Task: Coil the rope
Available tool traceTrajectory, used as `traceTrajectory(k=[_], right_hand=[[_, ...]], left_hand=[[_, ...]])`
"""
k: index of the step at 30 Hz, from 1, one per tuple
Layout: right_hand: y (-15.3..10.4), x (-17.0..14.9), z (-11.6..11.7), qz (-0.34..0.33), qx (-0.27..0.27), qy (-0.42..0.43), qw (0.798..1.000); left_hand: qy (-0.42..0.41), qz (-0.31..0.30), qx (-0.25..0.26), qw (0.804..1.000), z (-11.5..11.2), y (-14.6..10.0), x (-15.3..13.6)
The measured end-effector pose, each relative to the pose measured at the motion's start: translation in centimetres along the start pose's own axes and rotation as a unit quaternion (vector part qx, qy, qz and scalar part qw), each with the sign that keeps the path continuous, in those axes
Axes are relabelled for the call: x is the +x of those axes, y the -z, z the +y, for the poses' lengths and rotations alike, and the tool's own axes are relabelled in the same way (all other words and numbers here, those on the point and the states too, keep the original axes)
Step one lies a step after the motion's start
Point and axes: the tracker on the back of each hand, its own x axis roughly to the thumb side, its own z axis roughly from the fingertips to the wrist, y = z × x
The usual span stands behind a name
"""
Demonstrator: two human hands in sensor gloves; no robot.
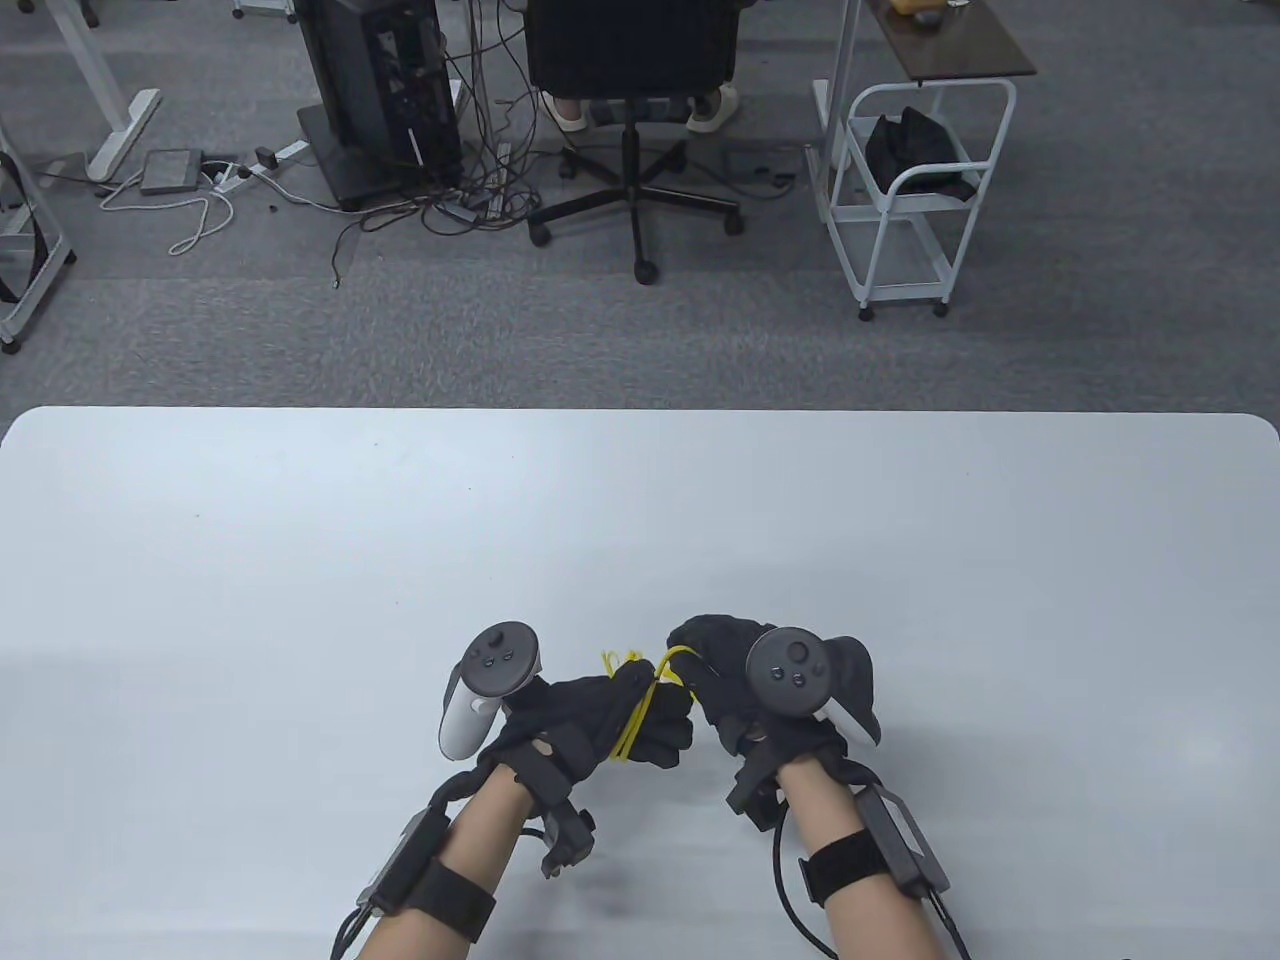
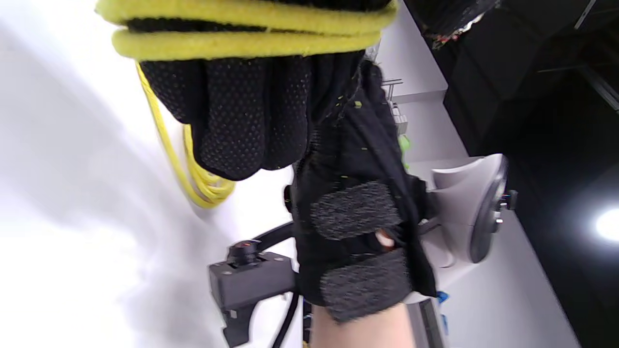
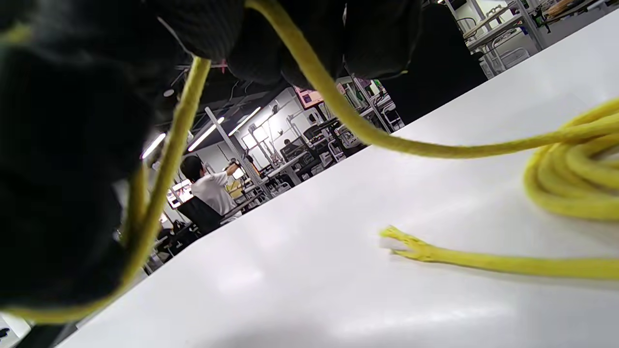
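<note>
A thin yellow rope (image 1: 640,705) is wound in several turns around my left hand (image 1: 610,715), low on the white table (image 1: 300,560). In the left wrist view the turns (image 2: 246,29) cross my curled fingers (image 2: 251,106), and loops hang below them. My right hand (image 1: 715,680) is just right of the left hand and pinches a strand of the rope (image 1: 672,660) that runs to the coil. In the right wrist view that strand (image 3: 338,111) passes out from my fingers, and the frayed rope end (image 3: 401,241) lies on the table beside a bundle of loops (image 3: 570,179).
Beyond the table's far edge are a black office chair (image 1: 632,60), a computer tower (image 1: 385,90) with cables on the floor, and a white wire cart (image 1: 915,190). The hands are near the table's front edge.
</note>
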Motion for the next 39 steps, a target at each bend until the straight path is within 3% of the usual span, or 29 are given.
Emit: traceTrajectory(k=[8, 13, 17, 25, 33, 39], right_hand=[[-0.2, 2.1, 0.8, -0.045, -0.029, -0.024, 0.998], [-0.4, 3.4, 1.6, -0.075, -0.019, -0.055, 0.995], [-0.5, 4.4, 2.4, -0.092, -0.007, -0.058, 0.994], [-0.7, 5.4, 4.1, -0.111, 0.024, -0.094, 0.989], [-0.7, 5.4, 4.2, -0.101, 0.028, -0.104, 0.989], [-0.5, 4.7, 4.5, -0.081, 0.05, -0.11, 0.989]], left_hand=[[0.027, 0.021, 0.099, 0.994, 0.2, -0.5, -0.1], [0.055, 0.044, 0.172, 0.983, 0.5, -1.1, 0.0], [0.026, 0.042, 0.209, 0.977, 1.0, -1.6, -0.1], [0.026, 0.031, 0.236, 0.971, 2.1, -2.0, -0.1], [0.009, -0.01, 0.261, 0.965, 2.7, -2.5, 0.2], [-0.067, -0.072, 0.233, 0.968, 2.9, -2.5, 0.3]])
